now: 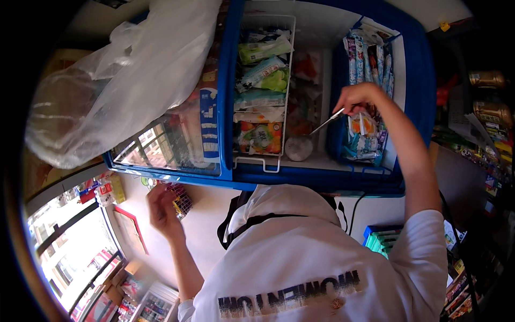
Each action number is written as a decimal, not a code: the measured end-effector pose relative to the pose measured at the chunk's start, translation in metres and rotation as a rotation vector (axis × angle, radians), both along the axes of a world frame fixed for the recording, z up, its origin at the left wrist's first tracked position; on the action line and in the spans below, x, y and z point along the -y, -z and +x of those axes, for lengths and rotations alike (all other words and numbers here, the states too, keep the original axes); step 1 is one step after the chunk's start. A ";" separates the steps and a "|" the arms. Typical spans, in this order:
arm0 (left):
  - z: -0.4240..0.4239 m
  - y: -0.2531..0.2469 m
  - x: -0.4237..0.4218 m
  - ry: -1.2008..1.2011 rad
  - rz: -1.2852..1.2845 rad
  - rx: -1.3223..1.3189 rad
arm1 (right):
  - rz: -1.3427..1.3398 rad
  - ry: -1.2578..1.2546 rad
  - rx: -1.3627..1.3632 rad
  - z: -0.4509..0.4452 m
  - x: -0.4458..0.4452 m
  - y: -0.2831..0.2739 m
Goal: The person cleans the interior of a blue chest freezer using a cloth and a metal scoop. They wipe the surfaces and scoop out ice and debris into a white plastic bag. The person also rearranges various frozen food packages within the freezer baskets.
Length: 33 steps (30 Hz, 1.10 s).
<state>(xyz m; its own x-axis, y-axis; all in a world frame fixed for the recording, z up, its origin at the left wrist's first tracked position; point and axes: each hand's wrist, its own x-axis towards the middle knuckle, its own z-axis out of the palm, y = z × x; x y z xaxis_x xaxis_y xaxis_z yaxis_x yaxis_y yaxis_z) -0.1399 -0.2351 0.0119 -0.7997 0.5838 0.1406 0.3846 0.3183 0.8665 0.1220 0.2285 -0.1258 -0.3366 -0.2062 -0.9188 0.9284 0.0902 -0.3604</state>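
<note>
My right hand (357,98) grips the handle of a metal utensil (328,121) inside a blue chest freezer (418,80). The utensil slants down towards a round, whitish, frosty object (299,148) on the freezer floor; whether they touch I cannot tell. Beneath my hand is a blue basket (336,76) of wrapped ice pops (359,60). To its left, a white wire basket (290,80) holds packaged frozen treats (259,137). My left hand (163,207) hangs outside the freezer, near its front left edge, holding nothing visible, its fingers partly curled and blurred.
A glass lid in a blue frame (226,100) covers the freezer's left part, with a large clear plastic bag (141,80) lying over it. A black cable (356,213) runs down the front. Shelves of packaged goods (491,112) stand at the right; a glass-front cabinet (155,302) is at lower left.
</note>
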 end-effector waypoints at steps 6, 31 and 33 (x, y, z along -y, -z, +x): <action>0.025 0.026 -0.017 0.303 -0.126 0.100 | 0.117 0.191 -0.236 0.048 0.002 -0.107; -0.030 -0.080 -0.088 0.025 0.730 -0.551 | 1.521 0.127 -1.755 -0.102 0.180 -0.247; -0.009 -0.050 -0.082 0.218 0.465 -0.452 | 1.312 0.421 -1.618 -0.075 0.179 -0.240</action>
<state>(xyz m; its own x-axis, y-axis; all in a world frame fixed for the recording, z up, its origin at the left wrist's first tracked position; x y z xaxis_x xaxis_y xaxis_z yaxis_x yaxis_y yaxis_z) -0.1491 -0.1535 0.0617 -0.4748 0.5227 0.7081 0.7539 -0.1737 0.6337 0.0471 0.0491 0.1142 -0.6244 0.4350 0.6488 -0.0350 0.8142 -0.5796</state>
